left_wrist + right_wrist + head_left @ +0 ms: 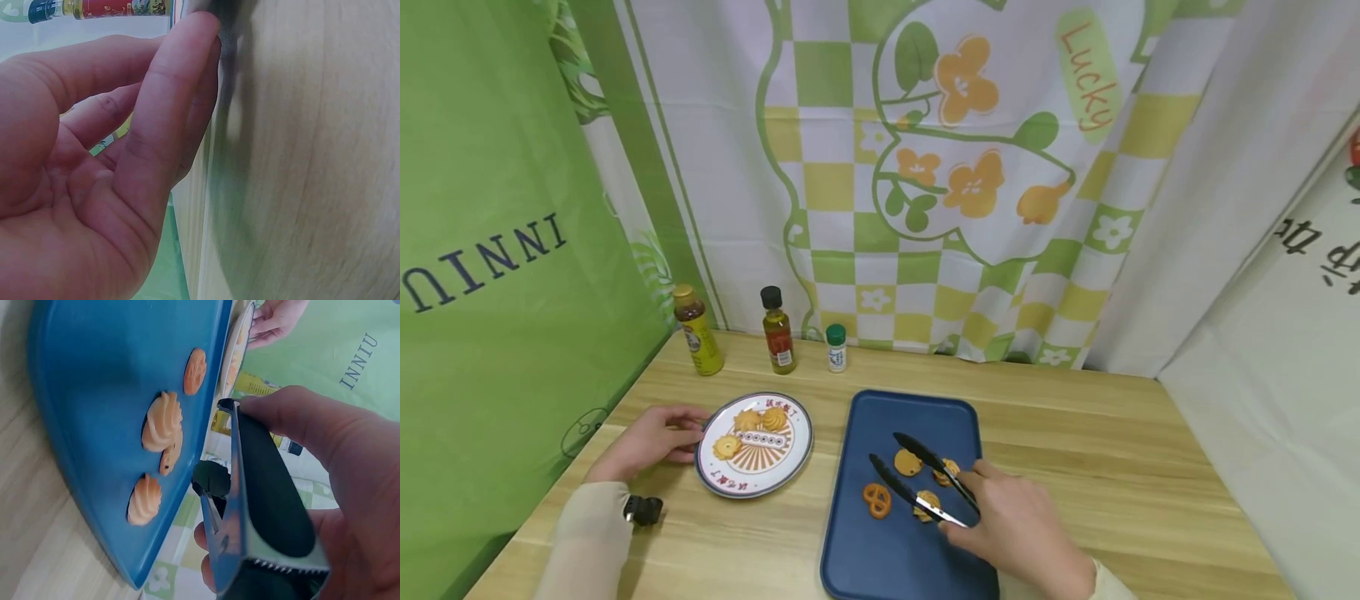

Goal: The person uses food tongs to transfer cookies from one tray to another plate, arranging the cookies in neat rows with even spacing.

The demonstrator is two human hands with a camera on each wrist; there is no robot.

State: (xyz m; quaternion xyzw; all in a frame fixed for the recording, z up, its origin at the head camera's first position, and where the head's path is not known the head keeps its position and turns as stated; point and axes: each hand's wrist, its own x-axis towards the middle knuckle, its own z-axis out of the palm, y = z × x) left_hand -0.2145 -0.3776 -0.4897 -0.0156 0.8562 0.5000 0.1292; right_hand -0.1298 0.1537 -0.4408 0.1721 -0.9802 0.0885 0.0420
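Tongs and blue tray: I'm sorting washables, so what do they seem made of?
Tongs: metal, likely steel, by the shiny silvery edges; the matte black tips may be plastic or silicone. Blue tray: probably satin plastic, by its even color and rounded corners.

Black tongs (897, 483) are hanging arms-apart over the blue tray (895, 550); a white, blue-rimmed plate (760, 482) is bearing three cookies (726, 447).

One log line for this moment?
right hand: holds black-silver tongs over blue rectangular tray; left hand: touches round white plate; plate: three golden cookies
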